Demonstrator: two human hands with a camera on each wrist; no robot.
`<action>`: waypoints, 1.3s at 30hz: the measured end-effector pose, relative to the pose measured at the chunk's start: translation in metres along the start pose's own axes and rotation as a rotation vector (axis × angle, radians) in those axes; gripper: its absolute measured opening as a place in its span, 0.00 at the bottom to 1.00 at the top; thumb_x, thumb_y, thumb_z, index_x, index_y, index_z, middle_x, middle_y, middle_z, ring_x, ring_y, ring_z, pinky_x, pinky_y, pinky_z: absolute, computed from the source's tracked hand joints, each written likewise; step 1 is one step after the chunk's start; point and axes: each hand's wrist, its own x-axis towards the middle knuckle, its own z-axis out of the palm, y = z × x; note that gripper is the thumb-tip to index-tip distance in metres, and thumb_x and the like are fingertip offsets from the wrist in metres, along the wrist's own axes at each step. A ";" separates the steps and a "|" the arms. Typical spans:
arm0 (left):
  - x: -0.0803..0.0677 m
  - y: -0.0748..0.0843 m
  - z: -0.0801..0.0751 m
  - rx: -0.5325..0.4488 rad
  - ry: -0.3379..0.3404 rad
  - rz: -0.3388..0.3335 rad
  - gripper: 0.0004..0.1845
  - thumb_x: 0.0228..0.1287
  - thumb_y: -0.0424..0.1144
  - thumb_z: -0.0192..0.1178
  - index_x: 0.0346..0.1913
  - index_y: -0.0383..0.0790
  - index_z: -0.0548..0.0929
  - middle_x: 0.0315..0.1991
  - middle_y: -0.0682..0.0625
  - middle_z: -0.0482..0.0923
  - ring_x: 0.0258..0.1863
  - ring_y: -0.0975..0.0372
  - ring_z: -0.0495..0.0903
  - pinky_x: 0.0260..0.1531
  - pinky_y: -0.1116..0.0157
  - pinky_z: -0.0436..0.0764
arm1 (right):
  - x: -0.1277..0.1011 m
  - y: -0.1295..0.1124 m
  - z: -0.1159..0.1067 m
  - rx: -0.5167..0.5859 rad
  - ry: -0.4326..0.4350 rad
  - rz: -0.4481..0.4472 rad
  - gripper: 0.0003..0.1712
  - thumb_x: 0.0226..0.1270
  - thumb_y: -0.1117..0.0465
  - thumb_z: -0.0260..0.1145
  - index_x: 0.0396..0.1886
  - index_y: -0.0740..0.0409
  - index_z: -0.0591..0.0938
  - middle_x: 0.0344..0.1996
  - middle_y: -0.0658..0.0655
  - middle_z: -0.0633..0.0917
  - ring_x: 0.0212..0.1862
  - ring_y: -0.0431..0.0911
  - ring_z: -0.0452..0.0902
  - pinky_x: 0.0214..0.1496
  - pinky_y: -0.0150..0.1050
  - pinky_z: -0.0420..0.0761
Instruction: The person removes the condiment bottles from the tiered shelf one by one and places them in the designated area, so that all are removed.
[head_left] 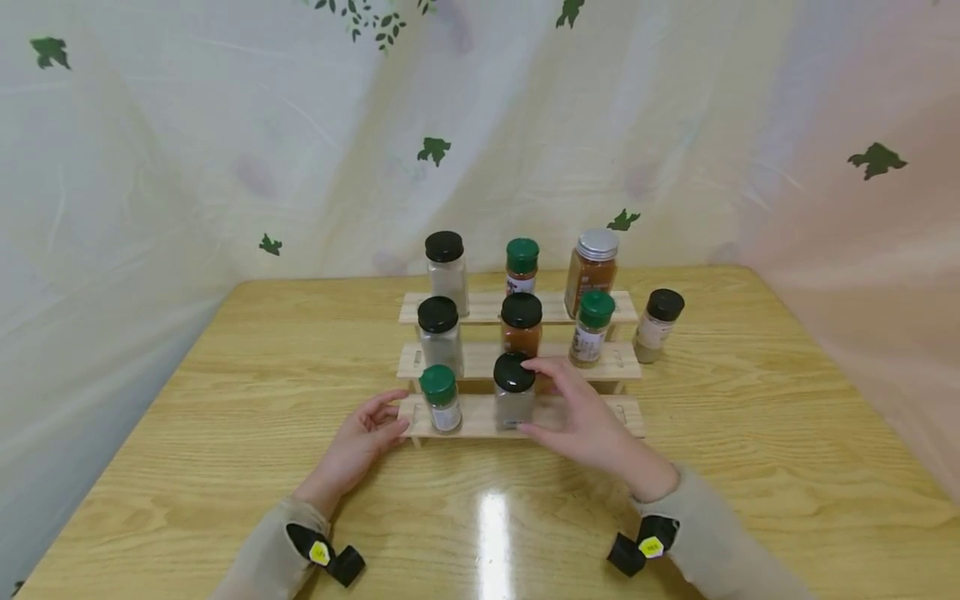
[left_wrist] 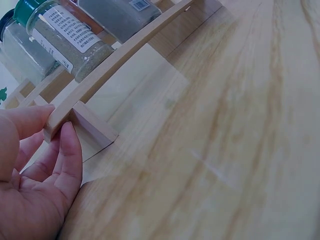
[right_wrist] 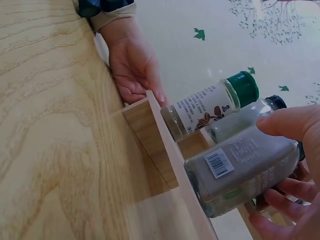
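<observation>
Hidden parts: the right hand [head_left: 581,412] covers part of the lowest board behind it; from the right wrist, the held jar's lid is mostly out of sight by the fingers, and from the left wrist the jar's top is cut off. Its small print is too blurred to read.
Right hand: thumb and fingers curled round the grey jar [head_left: 514,406].
Left hand [head_left: 367,437]: pinching the near-left end of the wooden rack [head_left: 476,419], thumb above, fingers below.
Grey jar: between the two hands, upright at the lowest board; square-sided, clear, grey contents, glossy black lid, white barcode label. Whether its base fully touches the wood is hard to tell.
Green-capped jar [head_left: 445,408]: standing on the same board, between the left hand and the grey jar.
Upper boards: six more jars beyond the hands, three per tier.
Lone jar [head_left: 655,329]: on the counter [head_left: 187,433], beyond and right of the right hand, just beside the rack.
Edges and room: plain wood spreads left of the left hand, and right of the right hand; the far edge lies beyond the rack, before a leaf-patterned curtain [head_left: 187,150].
</observation>
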 end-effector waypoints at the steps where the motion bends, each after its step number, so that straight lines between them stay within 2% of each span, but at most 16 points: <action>1: 0.000 0.000 0.000 0.001 0.001 -0.001 0.28 0.65 0.24 0.53 0.67 0.27 0.60 0.39 0.57 0.76 0.37 0.70 0.77 0.41 0.73 0.81 | 0.000 0.000 0.001 0.000 0.005 0.003 0.39 0.51 0.64 0.74 0.62 0.56 0.66 0.58 0.58 0.72 0.60 0.52 0.69 0.57 0.52 0.77; 14: -0.001 0.000 0.000 0.009 -0.005 0.005 0.28 0.65 0.25 0.53 0.67 0.27 0.60 0.39 0.58 0.76 0.37 0.71 0.77 0.40 0.74 0.80 | -0.001 0.001 0.014 -0.015 0.077 -0.015 0.37 0.51 0.65 0.75 0.59 0.58 0.68 0.56 0.59 0.74 0.59 0.54 0.71 0.60 0.50 0.75; 27: -0.001 0.001 0.001 0.021 0.010 -0.007 0.28 0.65 0.25 0.53 0.67 0.28 0.61 0.40 0.56 0.76 0.38 0.70 0.77 0.42 0.72 0.81 | 0.000 0.003 0.018 0.100 0.068 0.047 0.35 0.53 0.73 0.70 0.59 0.64 0.66 0.57 0.67 0.73 0.56 0.59 0.75 0.53 0.47 0.80; 39: 0.001 0.001 0.001 0.024 0.019 -0.007 0.28 0.65 0.25 0.54 0.67 0.28 0.61 0.40 0.57 0.76 0.38 0.70 0.77 0.42 0.72 0.81 | 0.003 0.008 0.018 0.106 0.038 0.041 0.35 0.53 0.74 0.69 0.59 0.62 0.63 0.58 0.69 0.72 0.58 0.61 0.72 0.54 0.47 0.80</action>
